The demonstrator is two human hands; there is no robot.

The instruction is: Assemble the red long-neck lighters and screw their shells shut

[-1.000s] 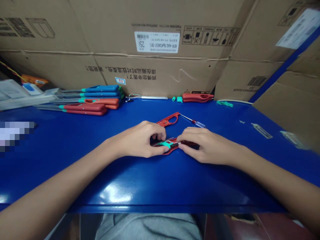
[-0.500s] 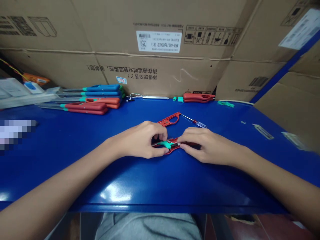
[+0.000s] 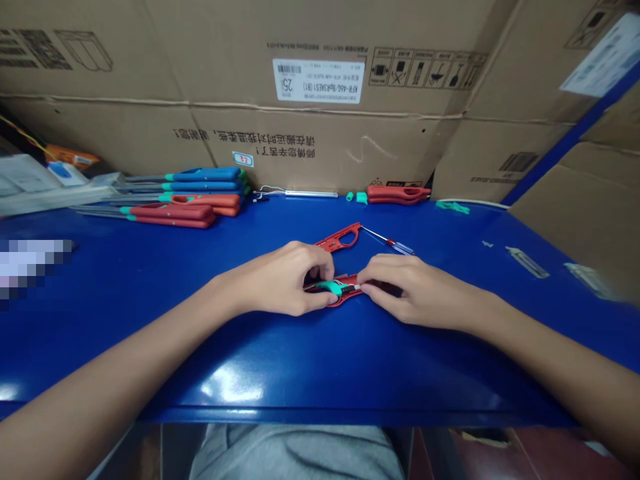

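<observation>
An opened red lighter half-shell (image 3: 345, 298) lies on the blue table between my hands. Inside it sit a green trigger (image 3: 330, 287), thin white wires and a small black igniter piece (image 3: 347, 290) with a pale end. My left hand (image 3: 295, 280) is closed, thumb and fingers gripping the shell's left side around the trigger. With thumb and forefinger, my right hand (image 3: 407, 287) pinches the pale end of the igniter piece at the shell's right. Behind my left hand rests the other red half-shell (image 3: 345, 237), partly hidden by the fingers. A screwdriver (image 3: 395, 245) touches its tip.
Several long-nosed lighters (image 3: 200, 193) are stacked at the back left. A silver tube (image 3: 311, 194), small green parts (image 3: 361, 198) and a red lighter handle (image 3: 397, 195) lie along the cardboard wall (image 3: 350, 147). Clear plastic pieces (image 3: 527, 262) lie at the right.
Both hands stay nearly in place. The igniter piece and the right fingertips have shifted very slightly.
</observation>
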